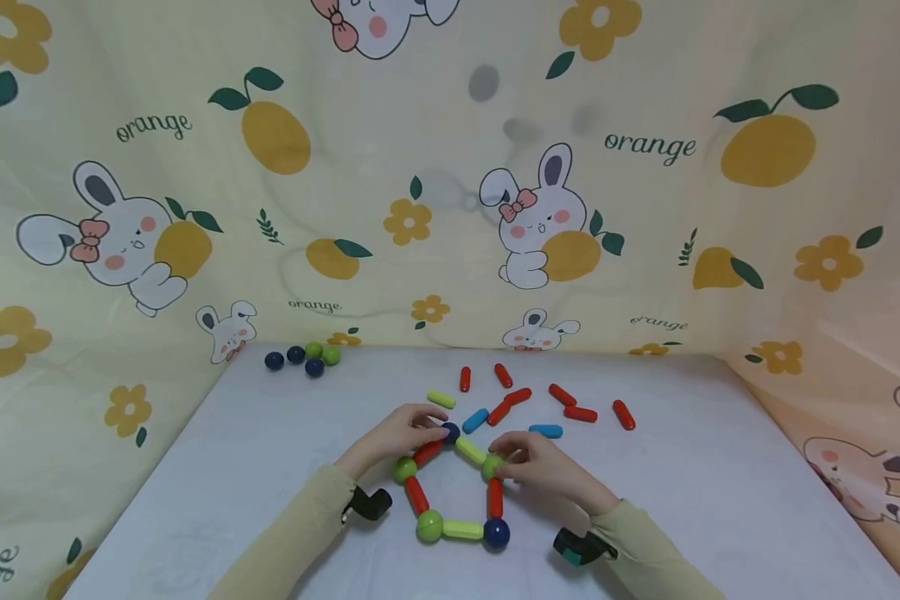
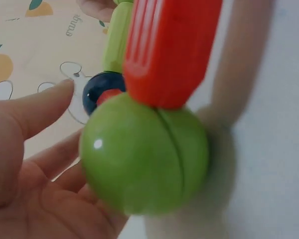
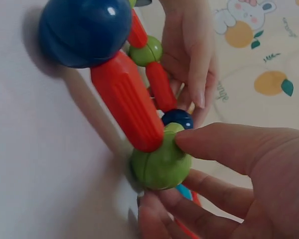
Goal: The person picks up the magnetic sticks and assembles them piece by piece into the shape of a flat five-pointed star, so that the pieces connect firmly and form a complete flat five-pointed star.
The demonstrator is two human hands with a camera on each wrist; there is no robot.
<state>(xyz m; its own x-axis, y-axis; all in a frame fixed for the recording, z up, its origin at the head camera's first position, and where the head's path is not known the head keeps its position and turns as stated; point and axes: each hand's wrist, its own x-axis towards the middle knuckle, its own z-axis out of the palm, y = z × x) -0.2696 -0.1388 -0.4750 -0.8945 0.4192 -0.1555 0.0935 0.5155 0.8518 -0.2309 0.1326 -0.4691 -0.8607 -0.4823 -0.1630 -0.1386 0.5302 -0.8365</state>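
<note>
Rods [image 1: 581, 414] and balls [image 1: 314, 367] on white, apparently draped table [image 1: 690, 454]

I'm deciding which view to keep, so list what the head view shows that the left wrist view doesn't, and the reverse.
Only the head view: loose red rods, blue rods and a group of loose balls at the back left.

Only the left wrist view: the palm of the left hand and clear grooves along the near red rod.

Both: that hand, at least part of the right hand, the same rod, the green ball at its end, the dark blue ball and its yellow-green rod.
</note>
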